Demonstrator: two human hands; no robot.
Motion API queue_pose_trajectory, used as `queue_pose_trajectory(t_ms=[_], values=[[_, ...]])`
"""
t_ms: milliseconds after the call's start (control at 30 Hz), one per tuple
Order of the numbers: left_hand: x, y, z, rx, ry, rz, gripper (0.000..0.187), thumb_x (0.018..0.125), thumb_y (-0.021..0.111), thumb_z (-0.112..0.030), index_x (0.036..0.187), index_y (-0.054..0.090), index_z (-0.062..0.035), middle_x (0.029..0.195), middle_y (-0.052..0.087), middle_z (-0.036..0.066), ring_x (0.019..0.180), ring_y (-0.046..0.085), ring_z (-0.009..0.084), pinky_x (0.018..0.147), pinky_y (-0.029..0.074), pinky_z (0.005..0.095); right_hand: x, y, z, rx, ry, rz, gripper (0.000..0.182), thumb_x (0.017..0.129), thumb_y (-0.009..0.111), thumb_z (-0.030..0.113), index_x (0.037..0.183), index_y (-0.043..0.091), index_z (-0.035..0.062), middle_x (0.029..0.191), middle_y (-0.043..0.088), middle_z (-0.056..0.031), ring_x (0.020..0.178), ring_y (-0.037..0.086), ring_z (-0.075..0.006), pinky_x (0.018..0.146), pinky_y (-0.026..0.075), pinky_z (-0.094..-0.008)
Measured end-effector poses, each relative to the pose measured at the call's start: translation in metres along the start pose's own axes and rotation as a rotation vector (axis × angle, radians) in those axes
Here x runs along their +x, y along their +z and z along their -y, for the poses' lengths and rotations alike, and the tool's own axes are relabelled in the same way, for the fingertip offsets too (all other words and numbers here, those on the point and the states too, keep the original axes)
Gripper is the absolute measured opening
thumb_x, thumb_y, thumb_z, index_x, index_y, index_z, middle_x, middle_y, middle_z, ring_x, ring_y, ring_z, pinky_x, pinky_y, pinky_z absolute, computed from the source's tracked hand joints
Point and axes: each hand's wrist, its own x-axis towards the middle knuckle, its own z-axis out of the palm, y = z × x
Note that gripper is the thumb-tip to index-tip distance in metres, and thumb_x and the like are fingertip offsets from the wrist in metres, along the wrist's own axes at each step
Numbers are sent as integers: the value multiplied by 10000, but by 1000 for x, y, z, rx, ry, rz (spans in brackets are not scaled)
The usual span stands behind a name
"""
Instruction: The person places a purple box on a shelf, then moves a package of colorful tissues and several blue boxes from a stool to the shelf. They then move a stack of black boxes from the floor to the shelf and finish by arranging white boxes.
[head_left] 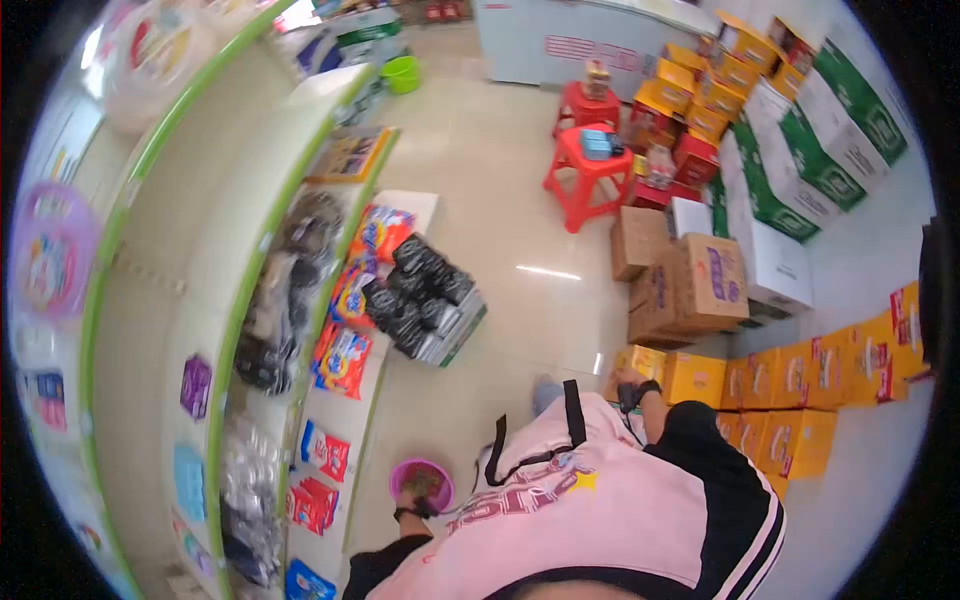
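Down at the floor beside the shelf, my left hand [412, 500] reaches to the near rim of a pink basin [447, 493]. A greenish-brown mass [424, 481] lies inside the basin, blurred in this view. The left fingers overlap the basin's edge and are too small and smeared to read. On the other side, my right hand [630, 377], with a black band at the wrist, is low against a yellow box [642, 359]. Its fingers are partly lost against the box. Between both arms, the front of my pink and black top [600, 490] fills the lower view.
Shelves with green edges [228, 340] run along the left, holding detergent bags [342, 360]. A stack of black-wrapped packs [425, 300] stands beside them. Red stools [588, 175], brown cartons [712, 278] and yellow boxes [795, 445] line the right. A white freezer [590, 45] stands ahead.
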Motion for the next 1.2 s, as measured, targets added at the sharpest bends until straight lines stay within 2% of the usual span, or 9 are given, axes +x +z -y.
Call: queue_pose_trajectory(t_ms=[33,100,167,333,500,567,667,767,1200], values=[[63,14,26,9,380,-276,252,752,639,-294,751,688,-47,797,664,166,756,666,285,623,501,449,-70,8,88,-521,-186,-358,229,850,555,211,943,662,31,834,685,-139,710,657,-263,611,521,-381],[174,-61,-42,-1275,-198,132,166,878,528,-205,912,589,-55,843,641,119,636,626,250,568,515,371,-119,-12,141,-429,-61,-983,263,844,551,232,908,657,0,859,668,-206,799,656,-322,706,506,-403],[231,-67,-144,-1221,-57,-205,127,875,495,-144,786,570,-94,670,559,-3,611,543,132,558,461,301,-144,-35,167,-163,40,-996,270,841,538,220,902,643,-21,863,663,-220,821,653,-346,730,502,-423],[283,-160,-370,-725,616,42,293,946,498,-289,1092,589,-52,839,618,11,743,576,93,629,432,234,-102,-62,105,-89,199,-698,315,831,590,225,997,647,-36,971,651,-244,829,656,-353,755,514,-414],[317,-203,-504,-651,669,230,272,952,479,-226,1128,573,-41,912,629,37,828,591,115,725,456,253,-63,-40,131,-647,160,-451,269,703,621,261,937,708,163,1058,654,-130,1001,606,-295,868,476,-392],[340,-210,-532,-638,645,272,263,949,479,-188,1129,570,-18,945,626,58,861,590,133,778,475,282,-49,-28,172,-196,216,-553,232,818,581,248,942,677,76,829,671,-145,709,644,-285,656,524,-371],[377,-242,-585,-676,528,336,252,953,477,-185,1115,569,-16,928,635,65,860,600,147,780,485,286,32,-47,144,-206,-376,-570,225,884,545,209,941,651,19,724,648,-118,587,618,-216,545,505,-318],[429,-270,-647,-709,752,339,242,954,475,-176,1112,566,-17,911,636,71,842,602,156,761,494,294,10,-62,287,443,-9,-608,199,898,544,175,931,637,2,725,642,-89,602,613,-159,537,496,-283],[479,-216,-882,-317,967,315,383,860,606,-131,1210,474,-49,1201,483,154,991,562,249,832,486,349,95,-225,416,376,-242,-640,187,879,545,96,1020,600,-14,816,637,-69,694,607,-138,637,502,-271]])
